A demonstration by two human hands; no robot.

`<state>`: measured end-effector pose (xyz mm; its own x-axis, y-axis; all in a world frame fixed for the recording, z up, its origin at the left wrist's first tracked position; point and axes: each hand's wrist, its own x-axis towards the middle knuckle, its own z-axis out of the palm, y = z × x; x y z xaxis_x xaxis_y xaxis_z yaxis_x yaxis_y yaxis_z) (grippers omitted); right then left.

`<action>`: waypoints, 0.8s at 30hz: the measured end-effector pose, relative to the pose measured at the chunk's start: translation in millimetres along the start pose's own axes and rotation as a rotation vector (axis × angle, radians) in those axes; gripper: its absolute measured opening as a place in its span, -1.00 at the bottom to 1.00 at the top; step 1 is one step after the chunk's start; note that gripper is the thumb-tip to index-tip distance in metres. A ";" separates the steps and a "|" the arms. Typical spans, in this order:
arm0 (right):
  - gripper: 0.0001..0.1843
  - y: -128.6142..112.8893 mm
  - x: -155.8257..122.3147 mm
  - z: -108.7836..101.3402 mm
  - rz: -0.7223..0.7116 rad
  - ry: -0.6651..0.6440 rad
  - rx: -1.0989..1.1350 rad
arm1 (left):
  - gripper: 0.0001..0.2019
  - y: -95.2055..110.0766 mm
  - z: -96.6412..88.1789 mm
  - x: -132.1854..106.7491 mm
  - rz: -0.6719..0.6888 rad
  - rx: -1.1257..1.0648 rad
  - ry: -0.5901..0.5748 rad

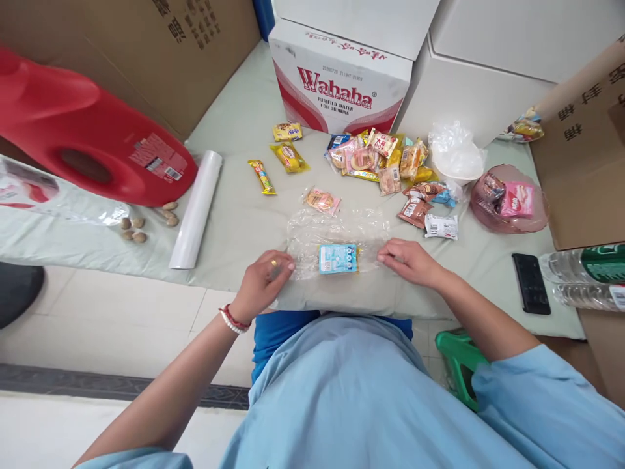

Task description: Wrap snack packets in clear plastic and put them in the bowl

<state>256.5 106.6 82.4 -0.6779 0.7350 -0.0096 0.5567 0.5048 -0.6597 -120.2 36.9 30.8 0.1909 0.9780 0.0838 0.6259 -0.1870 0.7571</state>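
A sheet of clear plastic film (312, 228) lies spread on the cloth-covered table in front of me. On its lower part rests a small blue snack packet (338, 258) with a white label. My left hand (266, 277) pinches the film's left edge between thumb and fingers. At the opposite edge, my right hand (407, 259) is closed on the film in the same way. A pink-and-clear wrapped snack (322, 200) sits just beyond the sheet. Neither hand touches the blue packet.
Behind lie a pile of wrapped snacks (375, 156) and a Wahaha carton (342, 85). To the left are a white film roll (196, 212), several nuts (133, 229) and a red jug (97, 137). A pink bowl (510, 218), a phone (531, 283) and bottles (586, 266) stand right.
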 end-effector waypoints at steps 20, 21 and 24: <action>-0.62 8.6 161.4 19.6 0.411 -0.137 -0.357 | -0.64 77.5 74.6 27.8 0.057 0.578 -0.105; -0.71 7.8 160.1 16.7 0.395 -0.140 -0.315 | -0.63 75.8 76.9 30.8 0.030 0.583 -0.128; -0.79 0.3 141.6 7.1 0.234 -0.076 -0.175 | -0.60 72.9 77.7 33.5 -0.006 0.582 -0.157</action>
<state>157.2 207.7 75.5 -0.5518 0.8078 -0.2071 0.7719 0.4008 -0.4935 -9.4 48.9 38.5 0.2680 0.9622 -0.0495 0.9299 -0.2449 0.2745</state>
